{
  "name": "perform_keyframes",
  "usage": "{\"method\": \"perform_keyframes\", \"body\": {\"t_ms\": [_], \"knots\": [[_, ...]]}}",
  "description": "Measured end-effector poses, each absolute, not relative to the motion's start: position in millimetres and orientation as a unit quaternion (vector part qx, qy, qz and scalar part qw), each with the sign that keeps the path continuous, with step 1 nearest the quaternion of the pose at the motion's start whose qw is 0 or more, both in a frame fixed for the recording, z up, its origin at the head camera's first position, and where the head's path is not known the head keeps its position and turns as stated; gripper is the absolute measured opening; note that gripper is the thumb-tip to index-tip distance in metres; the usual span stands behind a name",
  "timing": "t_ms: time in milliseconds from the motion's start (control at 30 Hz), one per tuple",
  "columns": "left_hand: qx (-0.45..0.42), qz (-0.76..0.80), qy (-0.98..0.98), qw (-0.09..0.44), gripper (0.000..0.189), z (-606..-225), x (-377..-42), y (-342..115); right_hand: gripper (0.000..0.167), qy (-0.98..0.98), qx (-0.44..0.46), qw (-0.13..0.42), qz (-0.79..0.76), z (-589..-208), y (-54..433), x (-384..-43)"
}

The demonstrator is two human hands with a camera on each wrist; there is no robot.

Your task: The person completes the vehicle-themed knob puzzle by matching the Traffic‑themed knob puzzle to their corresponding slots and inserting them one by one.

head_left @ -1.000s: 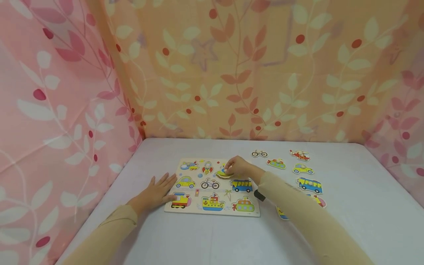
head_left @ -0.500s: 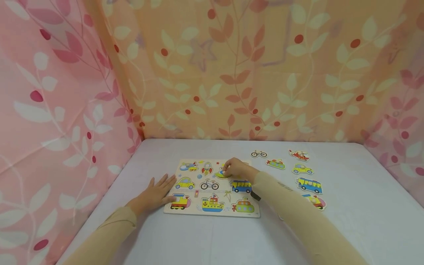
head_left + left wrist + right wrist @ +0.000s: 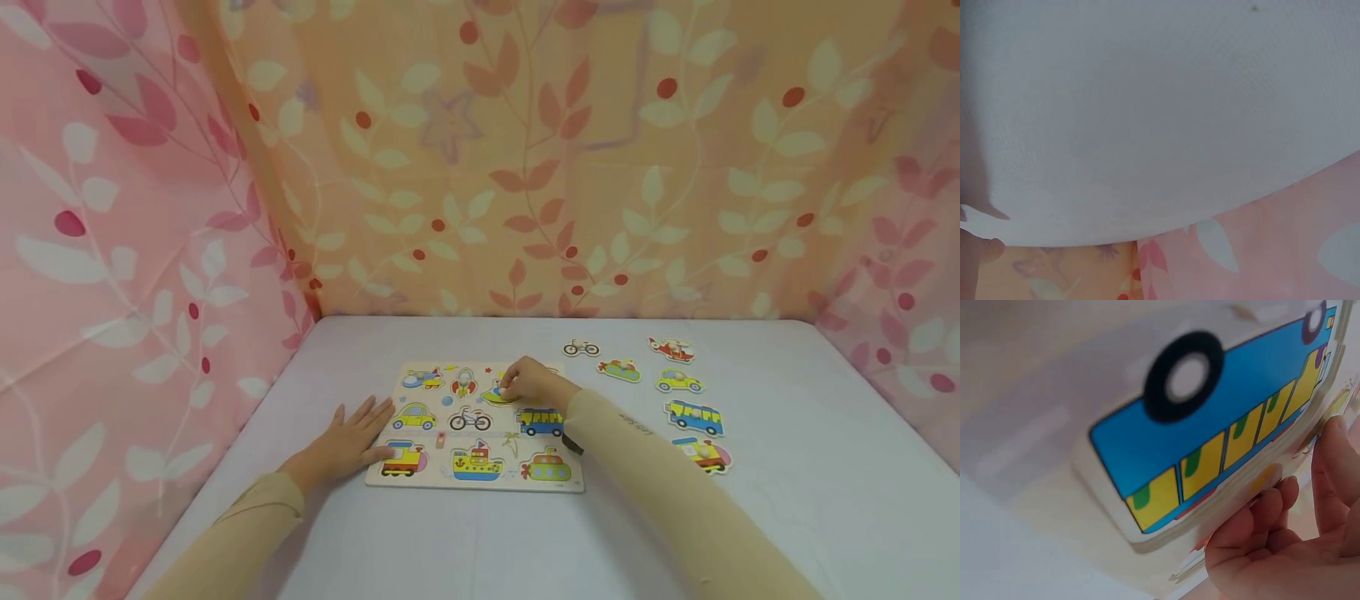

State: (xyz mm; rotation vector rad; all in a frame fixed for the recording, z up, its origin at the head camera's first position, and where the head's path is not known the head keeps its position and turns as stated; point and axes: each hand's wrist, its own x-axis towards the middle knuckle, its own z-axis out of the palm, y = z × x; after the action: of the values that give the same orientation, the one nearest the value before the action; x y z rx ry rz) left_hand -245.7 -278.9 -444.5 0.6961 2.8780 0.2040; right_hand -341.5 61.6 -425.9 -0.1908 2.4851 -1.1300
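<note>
My right hand (image 3: 536,382) pinches a yellow-green flying saucer puzzle piece (image 3: 492,398) with a blue dome, low over the top row of the wooden puzzle board (image 3: 480,487). In the right wrist view its thumb and fingers (image 3: 1335,440) curl beside the board's blue bus picture (image 3: 1147,450); only a sliver of the saucer piece shows by the thumb. My left hand (image 3: 345,437) lies flat with fingers spread at the board's left edge, thumb over its lower left corner near the train picture (image 3: 402,458). Only a bit of that hand (image 3: 972,259) enters the left wrist view.
Right of the board lie loose pieces: a bicycle (image 3: 581,348), a submarine (image 3: 619,371), a helicopter (image 3: 672,349), a yellow car (image 3: 679,381), a bus (image 3: 695,417) and a train (image 3: 703,454), partly behind the right sleeve (image 3: 645,467). Patterned curtains (image 3: 480,167) enclose the table.
The saucer piece, tilted and raised a second ago, now sits lower and flatter on the board in the right hand. The left hand stays put; the head view shifts slightly.
</note>
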Motion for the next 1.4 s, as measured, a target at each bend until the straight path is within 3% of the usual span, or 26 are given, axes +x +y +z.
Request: {"method": "perform_keyframes", "body": {"t_ms": [133, 400, 1400], "knots": [[0.234, 0.071, 0.966, 0.086, 0.086, -447, -246, -279, 0.008, 0.891, -0.070, 0.204, -0.400, -423, 62, -337], [0.231, 0.073, 0.967, 0.085, 0.086, -451, -248, -282, 0.031, 0.915, -0.115, 0.184, -0.341, -406, 80, -325], [0.228, 0.072, 0.967, 0.086, 0.088, -457, -251, -283, 0.032, 0.913, -0.123, 0.116, -0.372, -390, 219, -303]]}}
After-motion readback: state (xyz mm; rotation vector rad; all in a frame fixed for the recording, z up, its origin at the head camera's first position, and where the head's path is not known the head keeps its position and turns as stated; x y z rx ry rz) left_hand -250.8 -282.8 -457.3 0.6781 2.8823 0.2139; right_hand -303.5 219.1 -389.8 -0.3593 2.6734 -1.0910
